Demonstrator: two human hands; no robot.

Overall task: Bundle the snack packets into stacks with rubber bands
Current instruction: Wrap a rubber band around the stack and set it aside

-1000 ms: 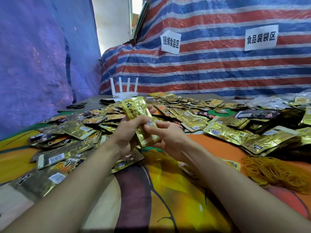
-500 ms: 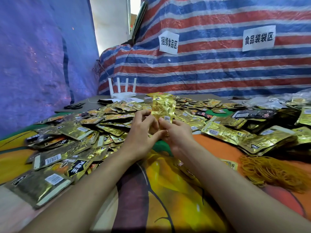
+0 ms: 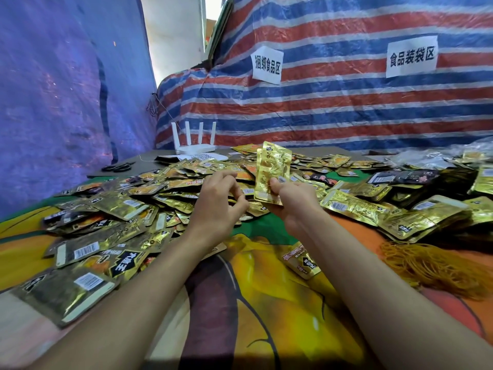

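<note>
My right hand (image 3: 296, 201) grips the lower end of a thin stack of gold snack packets (image 3: 272, 169) and holds it upright above the table. My left hand (image 3: 216, 206) is just left of the stack and apart from it. Its fingers are curled toward the thumb, and I see nothing between them. Several loose gold and dark packets (image 3: 120, 204) cover the table to the left, behind and to the right. A heap of tan rubber bands (image 3: 432, 265) lies at the right, beside my right forearm.
A colourful cloth (image 3: 266, 303) covers the table in front of me, with one packet (image 3: 302, 259) lying on it by my right forearm. A white router (image 3: 196, 145) and black scissors (image 3: 117, 166) sit at the far left. Striped tarpaulin walls close off the back.
The stack was tilted and held in both hands; now it stands upright in my right hand alone. My left hand has come off it and moved left.
</note>
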